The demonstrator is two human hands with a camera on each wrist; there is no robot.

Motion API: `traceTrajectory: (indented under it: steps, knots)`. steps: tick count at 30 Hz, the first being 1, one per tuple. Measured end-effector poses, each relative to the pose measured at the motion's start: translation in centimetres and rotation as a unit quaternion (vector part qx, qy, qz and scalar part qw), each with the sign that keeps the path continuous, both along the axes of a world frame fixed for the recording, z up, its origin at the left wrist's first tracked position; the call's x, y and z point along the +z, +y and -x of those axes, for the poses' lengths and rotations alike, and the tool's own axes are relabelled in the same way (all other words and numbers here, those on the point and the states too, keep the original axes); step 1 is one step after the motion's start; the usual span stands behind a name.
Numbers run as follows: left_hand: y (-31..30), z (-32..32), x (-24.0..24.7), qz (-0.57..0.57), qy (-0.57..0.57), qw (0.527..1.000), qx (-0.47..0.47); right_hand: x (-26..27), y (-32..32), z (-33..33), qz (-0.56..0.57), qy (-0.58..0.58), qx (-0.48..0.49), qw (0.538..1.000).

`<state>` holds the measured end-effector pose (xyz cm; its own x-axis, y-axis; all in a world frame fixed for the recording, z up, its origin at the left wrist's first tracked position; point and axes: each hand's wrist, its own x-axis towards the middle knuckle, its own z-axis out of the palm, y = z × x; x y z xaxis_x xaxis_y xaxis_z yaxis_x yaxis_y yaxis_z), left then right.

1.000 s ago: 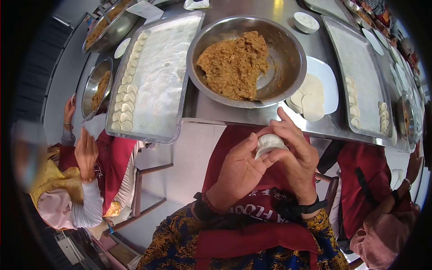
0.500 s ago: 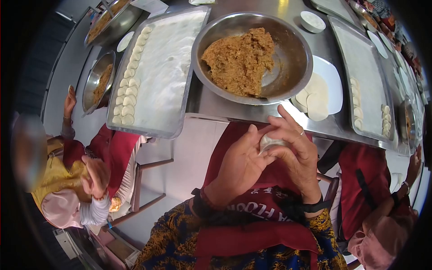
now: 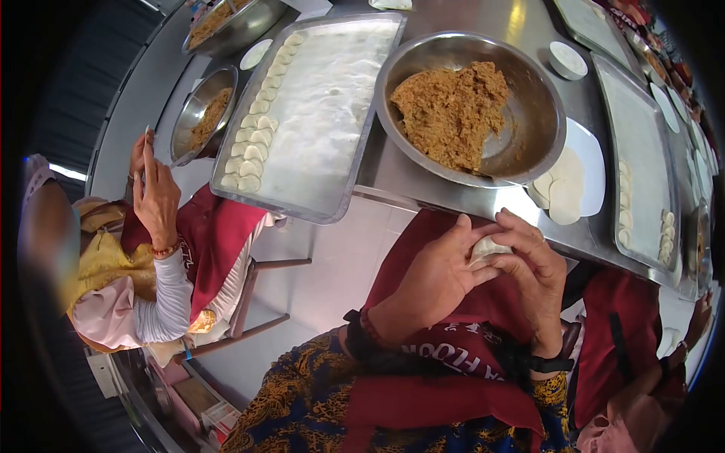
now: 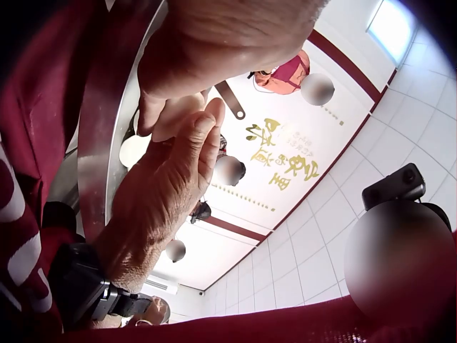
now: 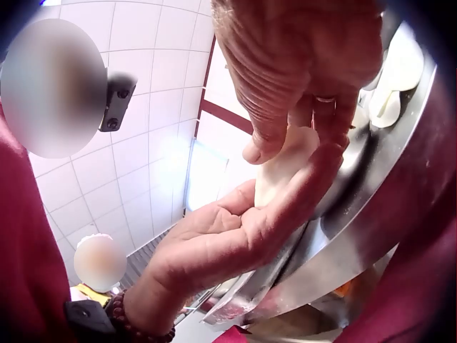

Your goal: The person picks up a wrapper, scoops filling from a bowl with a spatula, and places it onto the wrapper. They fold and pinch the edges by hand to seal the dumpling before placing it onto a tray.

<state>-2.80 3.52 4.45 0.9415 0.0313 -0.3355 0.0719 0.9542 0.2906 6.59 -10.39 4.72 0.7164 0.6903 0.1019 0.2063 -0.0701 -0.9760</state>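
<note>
Both hands meet over my lap, just below the table edge, around a small white dumpling (image 3: pixel 487 248). My left hand (image 3: pixel 462 243), with a bead bracelet at the wrist, cups it from the left with the thumb over the top. My right hand (image 3: pixel 515 248), which wears a ring and a black watch, pinches its edge with curled fingers. From the left wrist view the dumpling (image 4: pixel 175 114) shows between the fingertips. In the right wrist view the dumpling (image 5: pixel 285 166) lies on the left palm, with the right fingers (image 5: pixel 260 146) pressed on it.
A steel bowl (image 3: pixel 529 83) of brown filling stands on the steel table straight ahead. To its right is a white plate (image 3: pixel 593 155) of round wrappers. A tray (image 3: pixel 325 113) on the left holds rows of dumplings; another tray (image 3: pixel 642 143) is on the right. People sit on both sides.
My hands have closed tighter round the dumpling, so less of it shows. The person on the left has raised both hands toward the small bowl. The view has shifted left.
</note>
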Motion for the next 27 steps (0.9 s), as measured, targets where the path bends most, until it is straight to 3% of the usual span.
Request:
traceTrajectory:
  steps: [5, 8, 12, 14, 15, 17, 21, 27]
  knots:
    - [0.0, -0.7, 0.0, -0.016, 0.000, 0.999, -0.038, 0.5, 0.2, 0.4, -0.022, 0.058, -0.031, 0.998]
    - [0.3, -0.3, -0.2, -0.029, 0.012, 0.998, -0.045, 0.7, -0.1, -0.2, 0.011, 0.017, 0.030, 0.999]
    - [0.6, -0.9, 1.4, -0.029, -0.032, 0.993, -0.107, -0.1, -0.6, -0.5, -0.069, 0.035, 0.022, 0.997]
    - [0.4, -1.2, 2.6, -0.290, -0.023, 0.946, -0.145, 0.2, -0.9, -0.6, -0.111, 0.119, 0.021, 0.986]
    - [0.4, -1.4, 2.6, -0.283, -0.034, 0.944, -0.164, 0.2, -1.3, -0.9, -0.107, 0.112, 0.000, 0.988]
    - [0.4, -1.8, 2.6, -0.055, 0.013, 0.990, -0.128, 0.1, -2.3, -2.0, -0.091, 0.131, 0.022, 0.987]
    - [1.2, -1.3, 1.5, -0.067, 0.060, 0.986, -0.141, 2.8, -6.0, -6.3, -0.073, 0.161, -0.057, 0.983]
    - [2.9, -0.4, 0.9, -0.086, 0.115, 0.977, -0.160, 8.5, -12.7, -17.1, 0.000, 0.010, -0.239, 0.971]
